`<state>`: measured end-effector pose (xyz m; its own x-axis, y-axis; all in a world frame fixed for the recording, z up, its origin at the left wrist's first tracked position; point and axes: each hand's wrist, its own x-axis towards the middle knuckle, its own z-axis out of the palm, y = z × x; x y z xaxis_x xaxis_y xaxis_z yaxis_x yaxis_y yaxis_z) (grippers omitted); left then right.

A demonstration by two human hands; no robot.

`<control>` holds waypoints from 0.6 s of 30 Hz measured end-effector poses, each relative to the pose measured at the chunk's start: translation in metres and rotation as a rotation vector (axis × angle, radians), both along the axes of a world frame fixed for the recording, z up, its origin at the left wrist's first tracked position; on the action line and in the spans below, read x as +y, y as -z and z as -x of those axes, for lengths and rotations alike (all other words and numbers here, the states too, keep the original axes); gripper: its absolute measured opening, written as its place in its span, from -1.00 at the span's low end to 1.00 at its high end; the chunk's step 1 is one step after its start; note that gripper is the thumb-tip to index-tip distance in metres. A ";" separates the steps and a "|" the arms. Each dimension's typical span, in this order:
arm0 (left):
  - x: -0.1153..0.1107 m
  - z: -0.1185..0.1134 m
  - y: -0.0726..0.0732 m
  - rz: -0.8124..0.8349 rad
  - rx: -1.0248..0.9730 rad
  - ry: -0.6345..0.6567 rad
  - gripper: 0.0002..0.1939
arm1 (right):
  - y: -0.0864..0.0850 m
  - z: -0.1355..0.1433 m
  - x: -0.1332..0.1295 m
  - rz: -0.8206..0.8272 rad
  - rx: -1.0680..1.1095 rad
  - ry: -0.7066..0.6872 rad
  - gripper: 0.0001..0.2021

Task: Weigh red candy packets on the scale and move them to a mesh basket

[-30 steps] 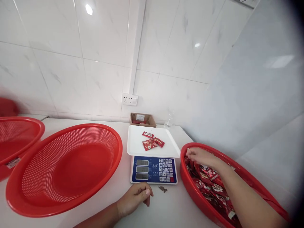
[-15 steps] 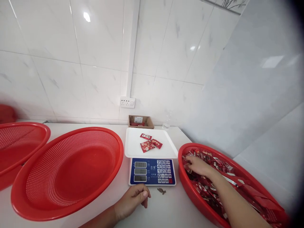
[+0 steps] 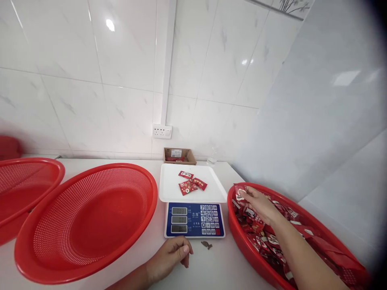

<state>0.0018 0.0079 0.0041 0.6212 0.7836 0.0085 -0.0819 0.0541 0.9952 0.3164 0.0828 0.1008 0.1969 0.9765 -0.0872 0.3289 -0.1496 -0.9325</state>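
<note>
My right hand [image 3: 258,202] pinches a small red packet [image 3: 241,192] above the left end of a red basket [image 3: 242,243] filled with similar red packets. My left hand [image 3: 171,257] rests on the white table in front of the scale, fingers curled; whether anything lies inside them is hidden. The scale [image 3: 195,219] has a blue keypad panel and a white tray [image 3: 171,181]. On that tray lie three red packets [image 3: 188,186], close together.
A large red basket [image 3: 105,217] with nothing in it stands left of the scale, another [image 3: 24,177] at the far left. Behind the scale are a cardboard box [image 3: 190,156] and a clear plastic item [image 3: 212,156]. A small brown scrap [image 3: 207,245] lies before the scale.
My right hand has risen slightly out of the packets with one red packet now visible in its fingers. My left hand has barely moved.
</note>
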 end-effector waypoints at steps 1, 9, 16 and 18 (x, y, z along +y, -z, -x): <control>0.000 0.000 0.000 0.005 -0.001 0.000 -0.51 | -0.001 0.003 0.001 -0.024 0.029 -0.033 -0.72; 0.001 -0.002 0.002 0.023 -0.031 -0.020 -0.52 | -0.013 0.027 0.006 -0.097 -0.204 -0.165 -0.72; -0.001 -0.001 0.006 0.036 -0.054 -0.020 -0.51 | -0.018 0.055 0.012 -0.057 -0.032 -0.172 -0.64; -0.001 -0.001 0.008 0.040 -0.062 -0.022 -0.52 | -0.018 0.059 0.014 -0.057 0.001 -0.178 -0.64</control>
<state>0.0026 0.0069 -0.0042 0.6027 0.7979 0.0148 -0.1451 0.0913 0.9852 0.2571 0.0973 0.1189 0.0202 0.9993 -0.0309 0.3442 -0.0359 -0.9382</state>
